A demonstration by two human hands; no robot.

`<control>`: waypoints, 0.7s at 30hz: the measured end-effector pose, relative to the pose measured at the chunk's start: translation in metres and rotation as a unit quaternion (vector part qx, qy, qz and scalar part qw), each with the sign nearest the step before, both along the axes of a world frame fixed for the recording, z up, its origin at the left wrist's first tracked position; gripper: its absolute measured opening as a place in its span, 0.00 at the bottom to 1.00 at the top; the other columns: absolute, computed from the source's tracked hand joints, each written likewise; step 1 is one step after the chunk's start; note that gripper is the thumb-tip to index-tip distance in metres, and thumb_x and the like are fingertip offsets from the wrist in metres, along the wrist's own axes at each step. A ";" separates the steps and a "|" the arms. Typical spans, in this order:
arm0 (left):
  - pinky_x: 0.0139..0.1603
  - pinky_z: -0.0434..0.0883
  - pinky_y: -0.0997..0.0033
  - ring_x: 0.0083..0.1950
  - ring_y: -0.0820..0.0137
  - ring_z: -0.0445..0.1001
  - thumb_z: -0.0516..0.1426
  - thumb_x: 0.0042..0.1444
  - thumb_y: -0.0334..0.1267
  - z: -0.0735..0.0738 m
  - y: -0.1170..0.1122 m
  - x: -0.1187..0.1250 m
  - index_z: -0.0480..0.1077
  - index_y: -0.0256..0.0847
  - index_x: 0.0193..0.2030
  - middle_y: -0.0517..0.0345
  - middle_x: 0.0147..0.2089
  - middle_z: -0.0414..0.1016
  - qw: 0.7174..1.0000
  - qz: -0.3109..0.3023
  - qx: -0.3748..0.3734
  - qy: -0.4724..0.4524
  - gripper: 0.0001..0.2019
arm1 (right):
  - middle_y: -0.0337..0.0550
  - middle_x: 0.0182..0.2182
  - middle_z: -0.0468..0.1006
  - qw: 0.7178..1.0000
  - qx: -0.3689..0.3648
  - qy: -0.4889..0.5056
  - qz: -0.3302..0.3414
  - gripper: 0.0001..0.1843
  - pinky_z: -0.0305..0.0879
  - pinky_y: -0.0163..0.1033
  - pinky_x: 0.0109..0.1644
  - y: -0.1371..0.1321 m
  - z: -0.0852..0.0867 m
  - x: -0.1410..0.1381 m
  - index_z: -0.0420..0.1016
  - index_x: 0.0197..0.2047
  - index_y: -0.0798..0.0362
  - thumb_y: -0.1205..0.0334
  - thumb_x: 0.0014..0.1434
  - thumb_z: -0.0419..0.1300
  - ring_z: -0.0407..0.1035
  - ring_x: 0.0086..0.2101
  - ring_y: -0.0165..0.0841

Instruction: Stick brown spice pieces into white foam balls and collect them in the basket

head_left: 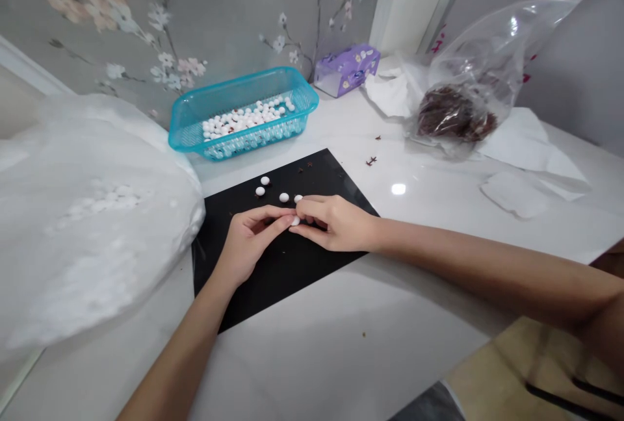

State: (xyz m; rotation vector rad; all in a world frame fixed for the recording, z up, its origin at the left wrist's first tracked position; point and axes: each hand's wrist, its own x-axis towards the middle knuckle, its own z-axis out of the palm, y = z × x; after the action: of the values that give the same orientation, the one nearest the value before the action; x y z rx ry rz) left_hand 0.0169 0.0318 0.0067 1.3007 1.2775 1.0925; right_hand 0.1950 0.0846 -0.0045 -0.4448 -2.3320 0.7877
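Both hands meet over a black mat (273, 271) on the white table. My left hand (248, 239) and my right hand (336, 223) pinch one small white bead (295, 220) between their fingertips. Several loose white beads (284, 197) lie on the mat just beyond the hands, with tiny dark red bits beside them. A turquoise plastic basket (195, 132) holding many white beads stands further back.
A big white plastic bag (82, 226) of beads fills the left side. At the back right sit a clear bag of dark red pieces (455, 112), a purple tissue box (346, 69) and white paper sheets (517, 141). Floral wall behind.
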 end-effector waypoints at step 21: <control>0.43 0.69 0.78 0.40 0.72 0.75 0.62 0.49 0.37 0.003 0.001 0.000 0.78 0.44 0.33 0.60 0.36 0.80 0.999 -0.009 -0.030 -0.015 0.05 | 0.35 0.24 0.61 1.000 -0.024 0.001 -0.014 0.12 0.53 0.30 0.27 -0.001 0.001 0.000 0.57 0.28 0.53 0.60 0.56 0.58 0.55 0.23 0.24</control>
State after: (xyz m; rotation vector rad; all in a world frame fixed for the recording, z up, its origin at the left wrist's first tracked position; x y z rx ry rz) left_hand 0.0172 0.0327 0.0094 1.2444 1.2647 1.0493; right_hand 0.1947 0.0837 -0.0038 -0.4969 -2.3037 0.8328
